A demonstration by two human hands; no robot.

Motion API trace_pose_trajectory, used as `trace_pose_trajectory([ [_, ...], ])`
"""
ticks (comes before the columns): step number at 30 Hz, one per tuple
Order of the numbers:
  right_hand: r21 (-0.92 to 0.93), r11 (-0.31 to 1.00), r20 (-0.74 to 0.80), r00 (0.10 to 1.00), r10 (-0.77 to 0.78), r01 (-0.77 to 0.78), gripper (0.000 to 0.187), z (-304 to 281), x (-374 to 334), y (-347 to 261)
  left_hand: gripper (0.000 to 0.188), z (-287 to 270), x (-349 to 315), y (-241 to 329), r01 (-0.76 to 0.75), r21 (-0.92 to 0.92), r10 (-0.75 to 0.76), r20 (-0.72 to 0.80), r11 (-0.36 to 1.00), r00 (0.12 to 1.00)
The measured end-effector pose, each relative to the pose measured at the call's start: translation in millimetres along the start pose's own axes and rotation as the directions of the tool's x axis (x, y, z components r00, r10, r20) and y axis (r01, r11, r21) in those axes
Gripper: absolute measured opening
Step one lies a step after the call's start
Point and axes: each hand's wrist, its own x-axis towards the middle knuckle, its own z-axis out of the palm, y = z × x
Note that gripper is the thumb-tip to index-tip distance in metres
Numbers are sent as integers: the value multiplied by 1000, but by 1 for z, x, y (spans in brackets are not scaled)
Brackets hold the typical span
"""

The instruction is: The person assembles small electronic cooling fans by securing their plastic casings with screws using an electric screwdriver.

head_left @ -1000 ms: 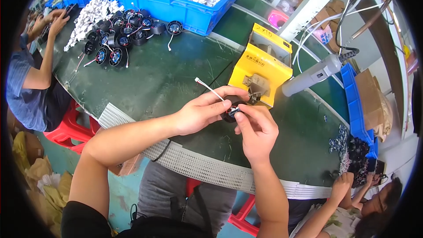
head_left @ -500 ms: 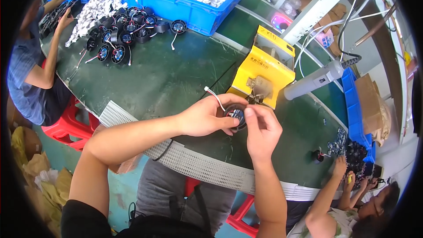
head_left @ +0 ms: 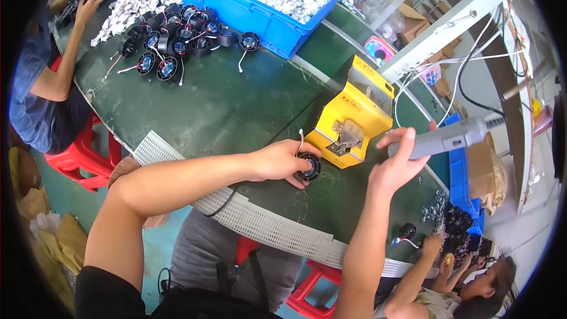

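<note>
1. Left hand (head_left: 277, 160): gripping a round black part (head_left: 313, 172). The part sits at the fingertip end of the hand, on its right side; one finger lies across the part's middle.
2. Position of the part: over the bench (head_left: 230, 100), inward of the perforated strip (head_left: 266, 221) that runs along the near edge. Contact between part and bench surface cannot be told.
3. A white-tipped cable (head_left: 301, 136) stands up beside the left hand, at the far side of the part.
4. Right hand (head_left: 391, 168): at the lower end of a grey cylindrical tool (head_left: 446, 142), thumb and fingers partly around it. Whether the grasp is tight cannot be told. This hand is well apart from the round black part, toward the bench's right end.
5. Yellow machine (head_left: 372, 109): on the bench, just beyond the part, farther from the near edge.
6. Toward the far left corner of the bench: a cluster of similar black parts (head_left: 167, 69), beside a heap of white pieces (head_left: 136, 10) and a blue bin (head_left: 260, 16).
</note>
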Motion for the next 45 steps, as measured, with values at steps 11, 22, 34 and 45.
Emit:
trace_pose_trajectory([
  [11, -30, 1000, 96, 995, -5, 8, 37, 38, -8, 17, 36, 0, 0, 1, 40, -60, -44, -61, 997, 997],
  [22, 212, 968, 134, 985, 107, -134, 50, 35, -60, -5, 38, 0, -2, 5, 32, -21, -33, -57, 999, 998],
  [34, 247, 956, 173, 978, 118, -159, 50, 42, -71, 3, 33, -3, 3, -1, 5, -30, -6, -35, 1000, 999],
  [45, 236, 955, 245, 962, 122, -182, 46, 45, -72, 11, 37, -4, 2, 1, 24, -28, -25, -37, 999, 999],
])
